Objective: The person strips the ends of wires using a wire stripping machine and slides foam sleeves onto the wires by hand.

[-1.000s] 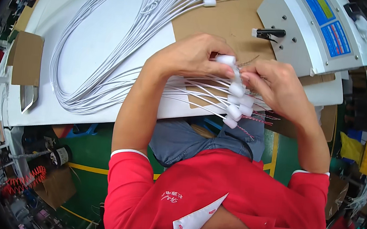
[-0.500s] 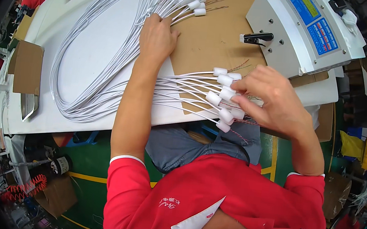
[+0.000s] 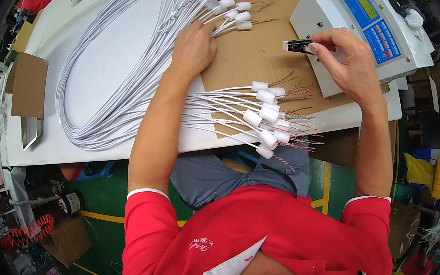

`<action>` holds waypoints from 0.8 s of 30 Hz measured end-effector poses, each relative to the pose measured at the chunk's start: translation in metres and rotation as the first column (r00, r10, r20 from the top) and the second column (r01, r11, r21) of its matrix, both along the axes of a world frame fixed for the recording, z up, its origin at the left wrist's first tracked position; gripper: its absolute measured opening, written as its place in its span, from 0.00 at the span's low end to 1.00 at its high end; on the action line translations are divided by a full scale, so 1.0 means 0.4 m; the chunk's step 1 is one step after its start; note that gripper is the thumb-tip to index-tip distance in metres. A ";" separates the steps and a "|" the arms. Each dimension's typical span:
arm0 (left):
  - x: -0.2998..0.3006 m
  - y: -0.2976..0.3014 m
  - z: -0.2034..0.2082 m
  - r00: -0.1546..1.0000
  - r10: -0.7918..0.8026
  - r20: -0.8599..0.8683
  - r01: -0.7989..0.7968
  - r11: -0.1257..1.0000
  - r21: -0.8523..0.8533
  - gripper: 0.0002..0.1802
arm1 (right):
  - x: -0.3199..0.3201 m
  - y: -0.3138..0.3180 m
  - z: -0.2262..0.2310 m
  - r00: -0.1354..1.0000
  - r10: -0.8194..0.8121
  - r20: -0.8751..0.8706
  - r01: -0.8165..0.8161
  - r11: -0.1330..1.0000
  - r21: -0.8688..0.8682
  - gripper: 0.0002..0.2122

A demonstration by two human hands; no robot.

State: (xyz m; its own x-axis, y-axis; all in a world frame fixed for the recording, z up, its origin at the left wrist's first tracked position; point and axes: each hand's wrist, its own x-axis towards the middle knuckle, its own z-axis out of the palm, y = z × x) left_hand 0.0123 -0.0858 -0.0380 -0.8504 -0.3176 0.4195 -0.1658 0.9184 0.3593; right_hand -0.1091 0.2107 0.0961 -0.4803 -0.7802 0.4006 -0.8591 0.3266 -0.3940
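My left hand (image 3: 194, 45) is closed around part of a bundle of white cables (image 3: 157, 49) on the table, just below their white cylindrical end pieces (image 3: 242, 16). Its fingertips are partly hidden among the cables. My right hand (image 3: 347, 59) pinches a black clip (image 3: 298, 46) that sticks out from the front of a white tester box (image 3: 320, 21). The clip's tip is pale. Between my arms, the other cable ends fan out to the right, with white cylinders (image 3: 269, 113) and twisted coloured bare-ended wires (image 3: 298, 141).
Brown cardboard (image 3: 252, 49) lies on the white table (image 3: 104, 59) under the cable ends. The tester has a blue keypad panel (image 3: 383, 42). A cardboard box (image 3: 29, 85) stands at the left table edge, beside a metal tray (image 3: 30, 132).
My right hand has left the near fan of cable ends and moved up to the black clip. My left hand stays at the far cable bundle, shifted slightly right and toward me.
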 end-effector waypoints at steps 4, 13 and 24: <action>0.002 -0.001 -0.002 1.000 -0.007 -0.018 0.008 1.000 0.015 0.15 | 0.002 -0.001 -0.005 1.000 0.006 0.017 -0.006 1.000 -0.010 0.10; 0.031 0.028 0.068 0.992 -0.124 0.022 0.119 0.979 0.166 0.10 | -0.004 0.008 -0.011 0.998 0.010 0.054 -0.009 1.000 -0.018 0.11; 0.022 0.028 0.069 0.984 -0.177 0.023 0.114 0.723 0.681 0.10 | -0.003 0.011 -0.016 0.998 0.060 0.031 -0.058 0.996 -0.067 0.10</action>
